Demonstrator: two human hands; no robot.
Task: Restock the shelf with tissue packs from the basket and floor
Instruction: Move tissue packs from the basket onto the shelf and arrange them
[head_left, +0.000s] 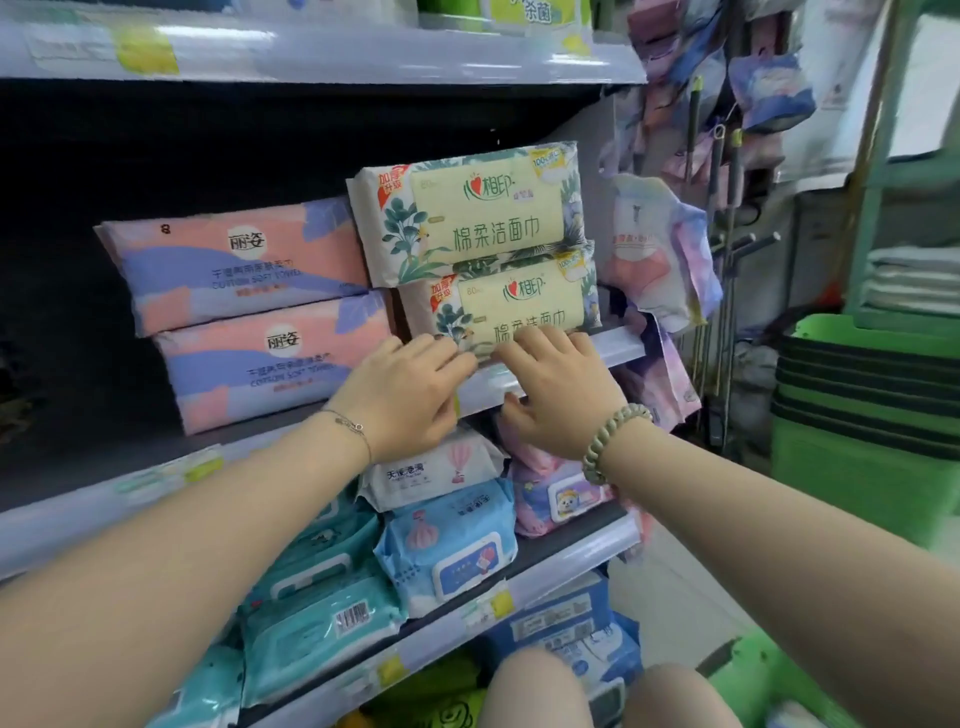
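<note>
Here, two soft, pillow-shaped green tissue packs in glossy film lie stacked on the middle shelf (613, 349): the upper pack (467, 213) rests on the lower pack (511, 309). Both hands lie flat, fingers together, on the lower pack's front edge, the left hand (410, 397) beside the right hand (561, 389); neither seems to pinch anything, though the fingertips blur. Just left, two pink-and-blue packs (244, 306) are stacked likewise. Below, smooth wipe packs (441, 540) crowd the lower shelf. At the right stands a stack of green plastic baskets (867, 415).
</note>
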